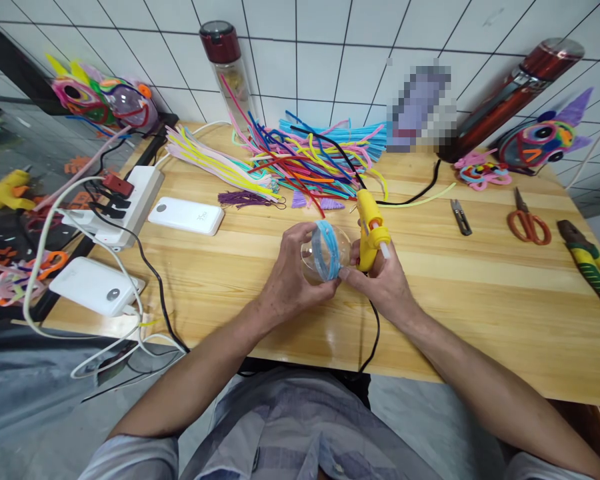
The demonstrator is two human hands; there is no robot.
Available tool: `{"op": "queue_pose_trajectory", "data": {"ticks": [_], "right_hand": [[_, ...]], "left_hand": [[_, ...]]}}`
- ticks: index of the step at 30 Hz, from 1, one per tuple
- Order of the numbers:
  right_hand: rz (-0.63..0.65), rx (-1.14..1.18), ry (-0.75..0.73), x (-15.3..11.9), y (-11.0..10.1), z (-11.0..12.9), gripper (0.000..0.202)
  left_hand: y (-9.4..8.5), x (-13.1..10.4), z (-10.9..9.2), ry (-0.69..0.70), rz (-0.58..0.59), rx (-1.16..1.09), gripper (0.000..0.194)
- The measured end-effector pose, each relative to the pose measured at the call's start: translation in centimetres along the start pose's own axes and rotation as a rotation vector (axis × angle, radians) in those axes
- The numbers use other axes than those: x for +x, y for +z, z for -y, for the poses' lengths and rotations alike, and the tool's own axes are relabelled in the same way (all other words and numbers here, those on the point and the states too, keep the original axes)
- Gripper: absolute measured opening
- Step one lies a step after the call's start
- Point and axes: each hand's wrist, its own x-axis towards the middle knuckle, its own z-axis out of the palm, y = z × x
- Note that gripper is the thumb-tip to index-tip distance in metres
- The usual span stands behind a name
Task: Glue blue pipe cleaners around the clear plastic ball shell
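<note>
A clear plastic ball [347, 248] with light blue pipe cleaners [327, 250] wrapped around it is held above the wooden table. My left hand [291, 270] grips the ball from its left side, thumb below and fingers on top. In my right hand [386, 285] is a yellow hot glue gun [369, 223], with a white glue stick showing out of its back end. The right thumb and a fingertip reach the blue strips at the ball's lower right. Where the glue gun's nozzle points cannot be made out.
Behind lies a heap of coloured pipe cleaners [315, 157], with a purple tassel [247, 199] before it. At right are snips [461, 217], scissors [528, 223], pliers [590, 263] and a red thermos [520, 97]. A power strip [135, 207] and white power banks [186, 216] with tangled cables occupy the left.
</note>
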Motion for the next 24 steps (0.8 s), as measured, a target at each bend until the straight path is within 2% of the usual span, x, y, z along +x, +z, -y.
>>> {"op": "queue_pose_trajectory", "data": {"ticks": [7,17,24], "right_hand": [[0.010,-0.005,-0.008,-0.1,-0.1,-0.1,0.059],[0.045,0.067,0.023,-0.1,-0.1,-0.2,0.058],[-0.004,-0.019,-0.026,-0.3,0.4,-0.7,0.078]], "left_hand": [[-0.2,0.0,0.2,-0.040,0.012,-0.031,0.093],[-0.4,0.7,0.1,-0.247,-0.018,-0.221,0.086],[-0.2,1.2,0.9,-0.344,-0.021,-0.431,0.086]]}}
